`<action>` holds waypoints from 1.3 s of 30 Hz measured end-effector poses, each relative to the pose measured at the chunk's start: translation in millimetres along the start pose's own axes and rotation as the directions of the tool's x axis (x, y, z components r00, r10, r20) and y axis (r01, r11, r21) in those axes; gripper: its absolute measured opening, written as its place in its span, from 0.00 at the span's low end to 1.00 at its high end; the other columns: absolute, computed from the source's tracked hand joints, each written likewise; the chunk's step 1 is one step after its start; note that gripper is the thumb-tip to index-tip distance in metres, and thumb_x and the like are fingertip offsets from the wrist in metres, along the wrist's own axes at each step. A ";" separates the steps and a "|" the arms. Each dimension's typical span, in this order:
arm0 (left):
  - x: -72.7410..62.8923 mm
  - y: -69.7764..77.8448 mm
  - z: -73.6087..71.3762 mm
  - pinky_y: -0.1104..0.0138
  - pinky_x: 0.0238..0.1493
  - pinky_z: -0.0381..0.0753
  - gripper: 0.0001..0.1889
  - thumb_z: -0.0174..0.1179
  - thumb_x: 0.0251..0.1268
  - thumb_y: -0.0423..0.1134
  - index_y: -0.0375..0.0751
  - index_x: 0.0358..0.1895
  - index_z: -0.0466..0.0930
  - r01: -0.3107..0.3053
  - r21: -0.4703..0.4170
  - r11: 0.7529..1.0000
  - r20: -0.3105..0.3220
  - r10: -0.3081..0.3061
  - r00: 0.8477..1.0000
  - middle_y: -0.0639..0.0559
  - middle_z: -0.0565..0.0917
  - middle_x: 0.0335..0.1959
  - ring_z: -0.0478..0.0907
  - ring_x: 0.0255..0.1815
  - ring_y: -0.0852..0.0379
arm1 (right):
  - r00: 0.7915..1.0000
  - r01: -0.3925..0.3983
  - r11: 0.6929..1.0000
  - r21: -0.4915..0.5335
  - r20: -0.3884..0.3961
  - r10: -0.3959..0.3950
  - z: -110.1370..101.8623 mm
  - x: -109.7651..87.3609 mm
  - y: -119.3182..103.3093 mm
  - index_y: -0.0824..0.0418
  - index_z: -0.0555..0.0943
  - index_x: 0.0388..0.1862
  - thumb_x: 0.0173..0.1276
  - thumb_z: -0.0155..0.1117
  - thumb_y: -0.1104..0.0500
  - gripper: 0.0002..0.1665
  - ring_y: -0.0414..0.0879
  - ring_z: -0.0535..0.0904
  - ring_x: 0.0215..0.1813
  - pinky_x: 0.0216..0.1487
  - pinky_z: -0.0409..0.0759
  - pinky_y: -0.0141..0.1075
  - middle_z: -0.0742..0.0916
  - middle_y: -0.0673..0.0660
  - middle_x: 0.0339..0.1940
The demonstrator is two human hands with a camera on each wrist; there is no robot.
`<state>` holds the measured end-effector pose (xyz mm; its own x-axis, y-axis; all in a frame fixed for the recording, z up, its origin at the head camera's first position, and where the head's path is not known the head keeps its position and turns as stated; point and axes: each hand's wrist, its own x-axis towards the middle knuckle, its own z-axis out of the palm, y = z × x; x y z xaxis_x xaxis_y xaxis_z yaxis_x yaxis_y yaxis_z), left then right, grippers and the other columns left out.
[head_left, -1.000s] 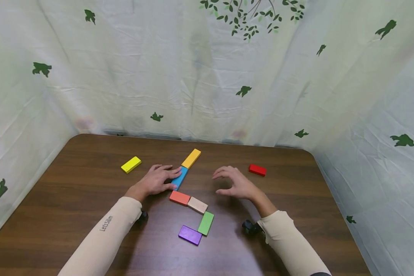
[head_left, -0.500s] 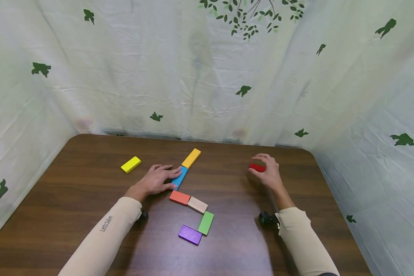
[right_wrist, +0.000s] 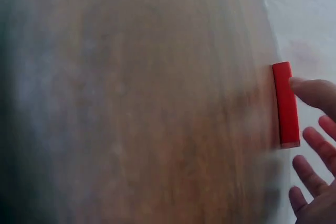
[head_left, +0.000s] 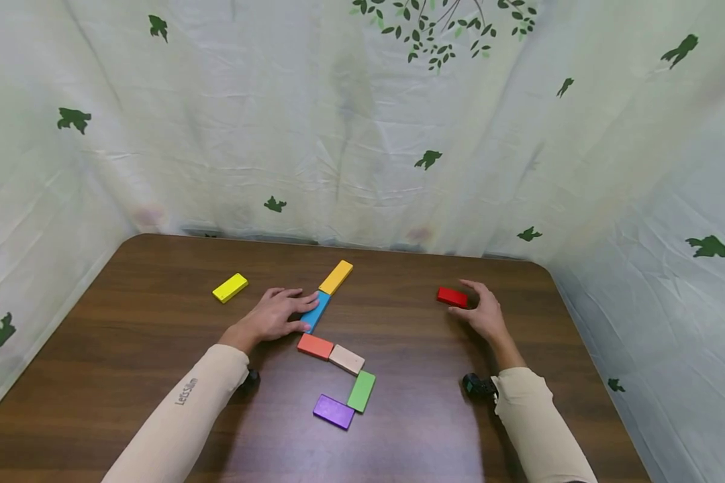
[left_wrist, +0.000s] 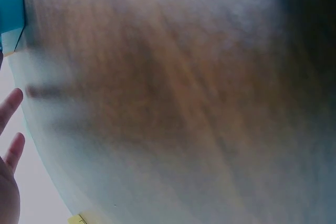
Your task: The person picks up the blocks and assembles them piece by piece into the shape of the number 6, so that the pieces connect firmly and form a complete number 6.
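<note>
My left hand (head_left: 273, 315) lies at the left side of the blue block (head_left: 317, 312), its fingertips on the block and its fingers fairly straight. In the left wrist view only a few extended fingers show at the edge. On the right, the red block (head_left: 452, 297) lies flat near the back of the table. Around its right end, my right hand (head_left: 485, 314) is spread, index finger behind and thumb in front. The right wrist view has the thumb overlapping the red block (right_wrist: 286, 106), with the other fingers apart from it.
A bent line runs from the orange-yellow block (head_left: 336, 277) past the blue one to coral (head_left: 315, 347), beige (head_left: 346, 359), green (head_left: 361, 392) and purple (head_left: 333, 412) blocks. A yellow block (head_left: 230, 288) lies apart at left. White curtains (head_left: 350, 134) enclose the brown table (head_left: 127, 376).
My right hand has moved right from mid-table to the red block. It covered part of the block half a second ago and now sits at its right end, fingers wider. My left hand has stayed put.
</note>
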<state>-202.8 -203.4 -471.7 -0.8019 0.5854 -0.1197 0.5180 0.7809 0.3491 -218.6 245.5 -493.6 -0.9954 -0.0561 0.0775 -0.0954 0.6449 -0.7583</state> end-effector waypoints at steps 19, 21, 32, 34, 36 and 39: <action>-0.5 -0.5 -1.1 0.39 0.67 0.49 0.34 0.60 0.65 0.52 0.45 0.71 0.63 0.004 0.003 1.000 0.002 -0.004 1.000 0.50 0.63 0.73 0.56 0.73 0.37 | 1.000 -0.025 0.997 -0.077 0.004 0.025 0.6 6.5 0.0 0.70 0.80 0.53 0.59 0.71 0.64 0.23 0.61 0.76 0.53 0.56 0.71 0.53 0.83 0.68 0.50; -0.5 -0.4 -1.3 0.39 0.67 0.49 0.34 0.60 0.65 0.52 0.45 0.71 0.63 0.006 0.002 1.000 0.003 -0.006 1.000 0.50 0.63 0.73 0.56 0.73 0.37 | 1.000 -0.020 0.996 -0.086 0.003 0.020 -0.2 6.6 -0.4 0.70 0.81 0.52 0.58 0.71 0.64 0.23 0.61 0.77 0.52 0.55 0.72 0.52 0.83 0.68 0.48; -2.0 -0.6 -0.2 0.40 0.67 0.48 0.34 0.60 0.65 0.52 0.45 0.71 0.64 0.008 -0.004 1.000 0.003 -0.008 1.000 0.50 0.63 0.73 0.56 0.73 0.37 | 0.998 -0.026 0.991 -0.134 0.054 0.033 -1.3 8.6 -4.7 0.68 0.83 0.49 0.58 0.73 0.59 0.21 0.55 0.78 0.43 0.45 0.75 0.45 0.85 0.65 0.43; -2.2 0.4 -1.1 0.40 0.67 0.48 0.34 0.60 0.65 0.52 0.45 0.72 0.63 0.010 -0.003 1.000 0.004 -0.010 1.000 0.50 0.62 0.74 0.56 0.73 0.37 | 0.996 -0.035 0.989 -0.140 0.072 0.045 -1.5 9.0 -6.5 0.67 0.83 0.49 0.59 0.72 0.58 0.21 0.55 0.78 0.43 0.46 0.75 0.46 0.85 0.65 0.43; -2.3 1.6 -2.2 0.40 0.67 0.48 0.34 0.60 0.65 0.52 0.46 0.72 0.63 0.012 -0.003 1.000 0.008 -0.012 1.000 0.51 0.62 0.74 0.56 0.73 0.37 | 0.994 -0.046 0.988 -0.150 0.092 0.060 -2.0 9.3 -7.9 0.67 0.83 0.50 0.60 0.72 0.58 0.21 0.55 0.77 0.43 0.46 0.75 0.47 0.84 0.65 0.44; -2.6 2.7 -3.1 0.40 0.68 0.48 0.33 0.60 0.66 0.51 0.46 0.72 0.63 0.013 -0.001 1.000 0.014 -0.013 1.000 0.50 0.62 0.74 0.55 0.73 0.37 | 0.990 -0.062 0.984 -0.166 0.111 0.081 -2.1 9.5 -9.6 0.68 0.83 0.49 0.60 0.72 0.57 0.21 0.54 0.76 0.42 0.45 0.75 0.47 0.84 0.64 0.43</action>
<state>-200.2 -203.5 -467.6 -0.8041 0.5784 -0.1374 0.5075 0.7882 0.3481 -227.2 240.4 -484.1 -0.9945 -0.0882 -0.0567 -0.0310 0.7644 -0.6440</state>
